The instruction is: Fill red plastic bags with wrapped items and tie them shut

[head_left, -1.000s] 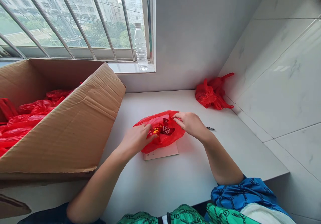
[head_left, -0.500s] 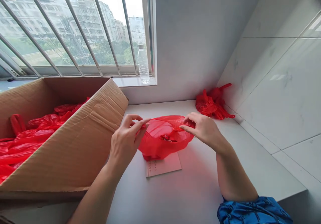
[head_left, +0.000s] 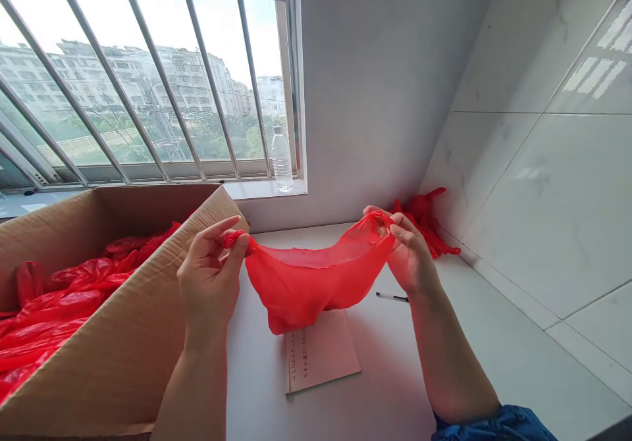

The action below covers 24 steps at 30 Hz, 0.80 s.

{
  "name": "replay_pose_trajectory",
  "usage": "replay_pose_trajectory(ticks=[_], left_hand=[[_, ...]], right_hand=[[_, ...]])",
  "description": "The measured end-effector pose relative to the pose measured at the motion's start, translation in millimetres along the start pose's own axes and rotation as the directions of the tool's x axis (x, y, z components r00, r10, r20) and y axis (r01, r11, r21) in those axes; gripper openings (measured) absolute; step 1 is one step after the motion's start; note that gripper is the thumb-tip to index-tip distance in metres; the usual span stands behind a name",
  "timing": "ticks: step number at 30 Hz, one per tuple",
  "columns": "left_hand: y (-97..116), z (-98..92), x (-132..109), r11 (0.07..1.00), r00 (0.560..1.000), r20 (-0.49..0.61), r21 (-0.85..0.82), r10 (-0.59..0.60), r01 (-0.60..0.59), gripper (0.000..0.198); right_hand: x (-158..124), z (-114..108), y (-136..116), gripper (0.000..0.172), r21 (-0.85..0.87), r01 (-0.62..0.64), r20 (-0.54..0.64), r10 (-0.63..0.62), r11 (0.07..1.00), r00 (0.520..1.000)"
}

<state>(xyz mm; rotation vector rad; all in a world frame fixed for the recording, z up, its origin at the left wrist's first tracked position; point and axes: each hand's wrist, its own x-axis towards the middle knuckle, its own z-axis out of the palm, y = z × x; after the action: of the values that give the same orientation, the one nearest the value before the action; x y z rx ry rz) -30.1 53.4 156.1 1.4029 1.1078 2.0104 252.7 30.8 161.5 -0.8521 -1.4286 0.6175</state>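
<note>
A thin red plastic bag [head_left: 316, 289] hangs stretched between my two hands above the white table. My left hand [head_left: 212, 270] is closed, pinching the bag's left end between thumb and fingers. At the other end, my right hand [head_left: 407, 247] is closed on the bunched right top of the bag. Between them the upper edge sags, and the lower part hangs over a notebook [head_left: 328, 355] with rows of small marks on its cover. The bag hides the notebook's far part. A pen [head_left: 392, 297] lies on the table beside my right wrist.
On the left stands an open cardboard box [head_left: 143, 322] full of red plastic bags [head_left: 74, 303]. More red bags [head_left: 427, 224] lie crumpled in the far right corner by the tiled wall. A clear water bottle [head_left: 282, 161] stands on the sill of the barred window.
My hands have moved apart and raised the bag, pulling its top into a wide stretch. More of the notebook shows, and the pen has come into sight. The view has tilted up.
</note>
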Motion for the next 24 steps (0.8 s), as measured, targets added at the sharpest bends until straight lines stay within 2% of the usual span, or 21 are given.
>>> replay_pose_trajectory(ticks=[6,8,11,13,15,17,19,22,24], left_hand=[[-8.2,-5.5,-0.8,0.984,0.997,0.022,-0.161,-0.068,0.071,0.036],[-8.2,-3.2,-2.7,0.979,0.995,0.040,-0.179,-0.092,0.097,0.035],[-6.7,4.2,-8.7,0.974,0.987,0.127,-0.193,-0.096,0.119,0.033],[-5.1,10.8,-15.2,0.973,0.975,0.210,-0.198,-0.075,0.117,0.028],[-3.5,17.4,-22.9,0.977,0.944,0.325,-0.179,-0.055,0.119,0.022],[-2.1,22.6,-30.0,0.983,0.878,0.477,-0.133,-0.049,0.127,0.018],[-1.1,25.9,-35.0,0.989,0.809,0.586,-0.090,-0.039,0.114,0.017],[-0.6,27.8,-37.5,0.992,0.783,0.623,-0.097,-0.007,0.086,0.017],[-1.4,28.2,-37.8,0.989,0.760,0.650,-0.115,0.008,0.089,0.020]], right_hand=[[2.6,13.2,18.1,0.023,0.354,-0.127,-0.036,0.149,0.927,0.988],[1.8,17.2,19.6,0.019,0.421,-0.122,-0.066,0.164,0.899,0.984],[-2.1,28.5,20.7,0.016,0.470,-0.108,-0.063,0.155,0.876,0.986],[-6.8,40.3,21.9,0.023,0.446,-0.133,-0.020,0.158,0.885,0.987],[-12.2,52.8,23.0,0.027,0.382,-0.159,0.020,0.164,0.911,0.986],[-17.0,62.5,23.0,0.029,0.297,-0.142,0.075,0.125,0.944,0.989],[-20.1,67.2,22.2,0.037,0.208,-0.078,0.192,0.037,0.975,0.981],[-22.0,67.7,22.1,0.056,0.068,0.054,0.364,-0.075,0.996,0.928],[-21.9,67.4,24.0,0.049,0.004,0.094,0.355,-0.090,0.996,0.931]])
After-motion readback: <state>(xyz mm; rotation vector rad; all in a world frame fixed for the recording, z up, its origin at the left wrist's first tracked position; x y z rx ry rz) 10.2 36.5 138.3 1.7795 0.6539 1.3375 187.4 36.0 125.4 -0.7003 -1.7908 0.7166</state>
